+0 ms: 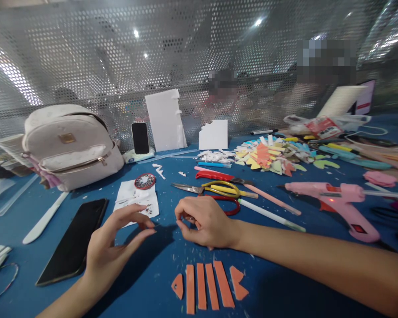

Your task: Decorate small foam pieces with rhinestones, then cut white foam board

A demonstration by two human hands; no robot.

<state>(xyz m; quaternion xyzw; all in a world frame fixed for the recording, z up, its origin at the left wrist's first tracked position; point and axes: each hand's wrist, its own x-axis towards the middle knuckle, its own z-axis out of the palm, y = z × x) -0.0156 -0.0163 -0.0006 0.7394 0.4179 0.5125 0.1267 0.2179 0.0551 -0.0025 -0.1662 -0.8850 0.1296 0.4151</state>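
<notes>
My left hand (pixel 111 240) hovers over the blue table, thumb and middle finger brought together at the tips, index finger raised. A faint thin thing may stick out from those tips; I cannot make it out. To its right, my right hand (pixel 205 223) is curled closed, and what its fingers hold, if anything, is hidden. Below the hands lie orange pieces in a fish-like row: a head piece with a hole (pixel 177 286), several strips (pixel 201 287) and a notched tail piece (pixel 239 282). Scissors with yellow handles (pixel 220 189) and a red-handled pair (pixel 230 205) lie just beyond my right hand.
A black phone (pixel 76 240) and a white plastic knife (pixel 46 218) lie left. Behind are a round tin of dark bits (pixel 145 181) on white paper (pixel 122 194), a pale backpack (pixel 71 148) and a scrap pile (pixel 268 152). A pink glue gun (pixel 338 196) lies right.
</notes>
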